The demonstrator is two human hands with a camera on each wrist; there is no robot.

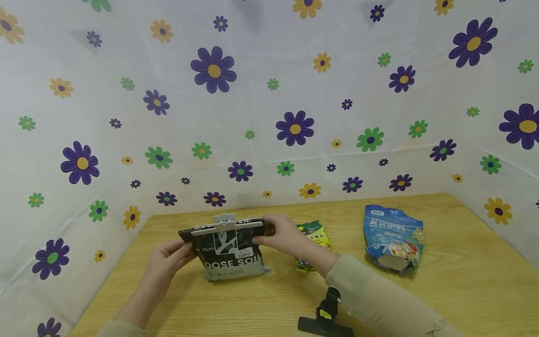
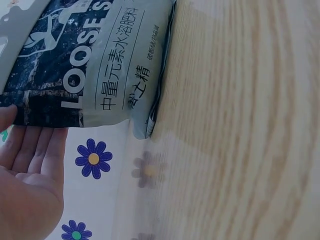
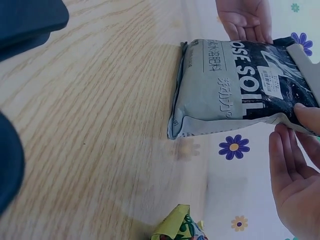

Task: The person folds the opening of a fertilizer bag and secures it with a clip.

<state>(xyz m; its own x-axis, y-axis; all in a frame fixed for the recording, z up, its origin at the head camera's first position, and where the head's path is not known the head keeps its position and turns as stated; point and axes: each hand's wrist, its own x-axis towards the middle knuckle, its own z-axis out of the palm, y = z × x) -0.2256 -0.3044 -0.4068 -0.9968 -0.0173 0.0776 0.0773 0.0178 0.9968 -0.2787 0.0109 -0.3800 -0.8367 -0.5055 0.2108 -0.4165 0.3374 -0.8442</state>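
A black-and-grey soil bag marked "LOOSE SOIL" stands upright on the table, tilted slightly. Across its folded top runs a light grey sealing clip. My left hand pinches the bag's upper left corner; in the left wrist view, its fingers lie behind the bag and the thumb is in front. At the upper right edge, my right hand grips the bag between thumb and fingers, as the right wrist view shows with the hand beside the bag.
Behind my right forearm lies a yellow-green packet, partly hidden. Farther right is a blue bag lying on the wooden table. A black clip sits near the front, beside the right sleeve. Flower-printed cloth encloses the table's back and sides.
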